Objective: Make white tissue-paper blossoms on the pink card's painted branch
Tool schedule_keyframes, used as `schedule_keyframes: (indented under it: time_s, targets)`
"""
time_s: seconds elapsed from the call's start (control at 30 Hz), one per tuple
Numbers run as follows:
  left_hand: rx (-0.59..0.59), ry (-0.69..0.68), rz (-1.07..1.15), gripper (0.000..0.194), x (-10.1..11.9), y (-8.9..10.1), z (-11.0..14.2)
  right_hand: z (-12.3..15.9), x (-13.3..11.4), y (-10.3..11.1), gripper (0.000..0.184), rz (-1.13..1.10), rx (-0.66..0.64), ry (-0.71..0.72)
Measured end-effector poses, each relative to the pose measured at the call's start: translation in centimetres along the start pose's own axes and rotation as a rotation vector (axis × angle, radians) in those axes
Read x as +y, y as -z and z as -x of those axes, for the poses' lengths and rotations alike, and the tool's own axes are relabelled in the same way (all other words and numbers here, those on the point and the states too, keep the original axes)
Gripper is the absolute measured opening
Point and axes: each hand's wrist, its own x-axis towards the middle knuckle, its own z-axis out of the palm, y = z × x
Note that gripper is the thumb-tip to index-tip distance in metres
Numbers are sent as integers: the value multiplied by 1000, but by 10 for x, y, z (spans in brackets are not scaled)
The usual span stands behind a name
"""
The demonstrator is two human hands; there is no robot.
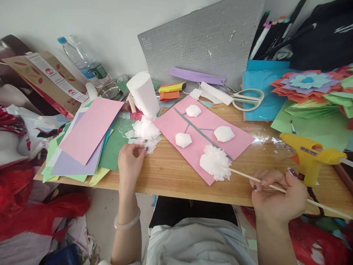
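My left hand [131, 162] is at a small pile of white tissue pieces [146, 129], thumb and forefinger pinched at a piece on its near edge. In my right hand [277, 193] is a thin wooden stick [242, 174], held between the fingers. Its far end meets a ruffled white tissue flower [213, 162] on the near corner of a pink sheet [176, 127]. The sheet carries a grey-green branch drawing [197, 129] and three smooth white puffs, one of them a right-hand puff [224, 134]. The exact contact at the stick's tip is hidden by tissue.
A yellow glue gun [306, 154] stands right of the sheet. Behind lie scissors [248, 100], a yellow cutter [172, 87] and a white roll [143, 94]. Coloured paper [91, 132] is stacked left. A grey cutting mat [198, 40] leans on the wall. Paper flowers [306, 82] sit at right.
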Motion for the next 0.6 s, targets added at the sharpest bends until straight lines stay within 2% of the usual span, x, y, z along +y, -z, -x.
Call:
schedule_keyframes:
  time_s: [0.17, 0.4, 0.5, 0.6]
  targets:
    - [37, 82, 111, 15, 2, 3, 4, 2, -1, 1, 49, -17, -27, -3]
    - [90, 188, 581, 25, -5, 13, 7, 0, -1, 0, 49, -34, -44, 21]
    - [-14, 167, 798, 29, 2, 14, 16, 5, -7, -5, 50, -53, -52, 63]
    - [-280, 112, 954, 28, 19, 11, 35, 20, -18, -15, 54, -46, -118, 92]
